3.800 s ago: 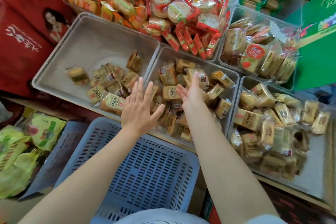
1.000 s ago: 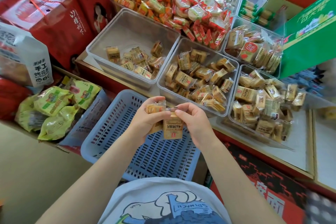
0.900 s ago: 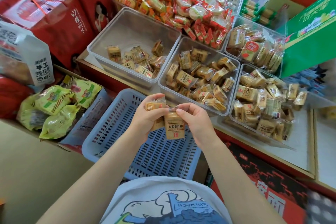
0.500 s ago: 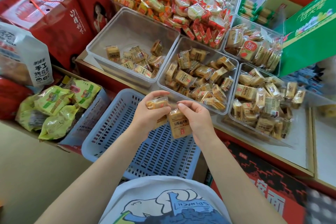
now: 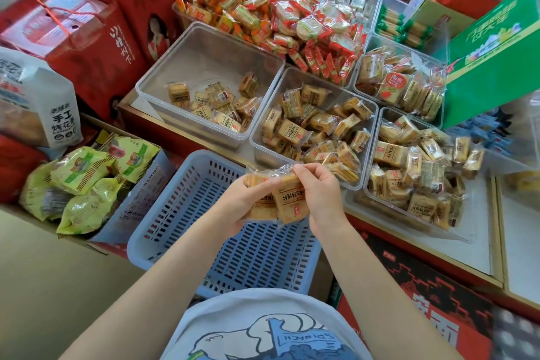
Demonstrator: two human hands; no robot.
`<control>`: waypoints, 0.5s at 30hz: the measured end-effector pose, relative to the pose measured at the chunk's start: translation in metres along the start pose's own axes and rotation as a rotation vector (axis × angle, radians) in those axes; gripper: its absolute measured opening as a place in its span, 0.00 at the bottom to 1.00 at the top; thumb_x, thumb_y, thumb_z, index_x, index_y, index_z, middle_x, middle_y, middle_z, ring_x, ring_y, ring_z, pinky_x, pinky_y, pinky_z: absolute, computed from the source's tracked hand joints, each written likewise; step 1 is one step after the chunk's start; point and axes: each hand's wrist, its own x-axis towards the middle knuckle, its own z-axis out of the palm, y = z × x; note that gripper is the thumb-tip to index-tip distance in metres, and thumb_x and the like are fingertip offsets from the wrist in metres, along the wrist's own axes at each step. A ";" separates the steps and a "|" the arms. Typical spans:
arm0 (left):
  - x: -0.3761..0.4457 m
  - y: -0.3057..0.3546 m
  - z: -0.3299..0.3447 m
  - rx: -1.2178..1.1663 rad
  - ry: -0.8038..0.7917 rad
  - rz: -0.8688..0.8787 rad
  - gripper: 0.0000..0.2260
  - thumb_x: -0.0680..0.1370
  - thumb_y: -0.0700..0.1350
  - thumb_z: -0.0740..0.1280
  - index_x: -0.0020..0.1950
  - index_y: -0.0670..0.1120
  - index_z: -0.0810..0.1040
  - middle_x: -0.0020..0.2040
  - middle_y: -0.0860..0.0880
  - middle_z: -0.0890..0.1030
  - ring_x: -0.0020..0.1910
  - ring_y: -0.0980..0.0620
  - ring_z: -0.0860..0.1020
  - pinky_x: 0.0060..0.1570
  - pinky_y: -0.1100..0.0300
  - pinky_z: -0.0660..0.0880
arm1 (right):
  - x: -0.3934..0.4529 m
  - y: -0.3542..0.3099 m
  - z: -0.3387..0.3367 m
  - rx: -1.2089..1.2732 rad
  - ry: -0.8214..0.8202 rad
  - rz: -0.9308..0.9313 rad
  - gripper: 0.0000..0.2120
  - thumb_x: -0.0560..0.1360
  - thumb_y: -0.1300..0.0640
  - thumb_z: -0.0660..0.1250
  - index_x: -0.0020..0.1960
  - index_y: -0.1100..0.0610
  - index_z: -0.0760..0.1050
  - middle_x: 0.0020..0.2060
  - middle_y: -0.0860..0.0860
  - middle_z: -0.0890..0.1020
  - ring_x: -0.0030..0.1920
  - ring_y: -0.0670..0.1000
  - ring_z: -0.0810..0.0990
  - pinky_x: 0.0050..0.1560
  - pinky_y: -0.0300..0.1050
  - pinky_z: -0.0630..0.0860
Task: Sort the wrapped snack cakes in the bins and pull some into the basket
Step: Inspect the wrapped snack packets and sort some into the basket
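Holding two wrapped snack cakes [image 5: 287,199] above the blue basket [image 5: 181,213], the left hand [image 5: 242,202] and right hand [image 5: 321,193] each keep a grip clamped on them. Three clear bins [image 5: 210,47] of cakes sit at 12 to 2 o'clock.

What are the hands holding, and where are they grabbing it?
Wrapped snack cakes, held above the blue basket. The left hand grips them from the left side; the right hand pinches the wrapper's top edge.

Bare forearms, pale grey T-shirt [image 5: 263,321], blue-and-white cartoon print
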 end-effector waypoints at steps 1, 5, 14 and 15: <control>0.000 0.000 0.000 0.016 -0.023 0.005 0.14 0.72 0.51 0.73 0.53 0.44 0.83 0.51 0.43 0.87 0.50 0.45 0.86 0.49 0.54 0.84 | 0.001 0.000 0.001 0.001 0.002 0.025 0.06 0.81 0.54 0.68 0.46 0.54 0.77 0.44 0.54 0.83 0.46 0.52 0.80 0.49 0.53 0.80; 0.001 0.001 0.003 0.036 -0.046 0.016 0.15 0.73 0.49 0.74 0.57 0.44 0.83 0.53 0.41 0.87 0.52 0.43 0.86 0.51 0.52 0.84 | 0.002 0.000 0.004 0.009 0.015 0.101 0.07 0.82 0.53 0.67 0.51 0.56 0.77 0.50 0.58 0.84 0.53 0.57 0.82 0.57 0.57 0.80; 0.009 0.001 -0.004 -0.359 0.307 -0.032 0.15 0.78 0.49 0.72 0.59 0.40 0.82 0.54 0.39 0.86 0.50 0.42 0.86 0.56 0.43 0.82 | 0.003 0.007 0.000 -0.046 -0.197 0.086 0.15 0.80 0.50 0.70 0.60 0.58 0.75 0.55 0.57 0.83 0.55 0.55 0.83 0.58 0.50 0.80; 0.010 0.002 -0.006 -0.406 0.330 -0.035 0.13 0.79 0.48 0.71 0.58 0.40 0.82 0.53 0.40 0.87 0.49 0.43 0.87 0.54 0.44 0.82 | 0.003 0.008 -0.001 -0.055 -0.218 0.079 0.13 0.80 0.52 0.70 0.60 0.59 0.76 0.53 0.55 0.84 0.52 0.54 0.83 0.57 0.50 0.81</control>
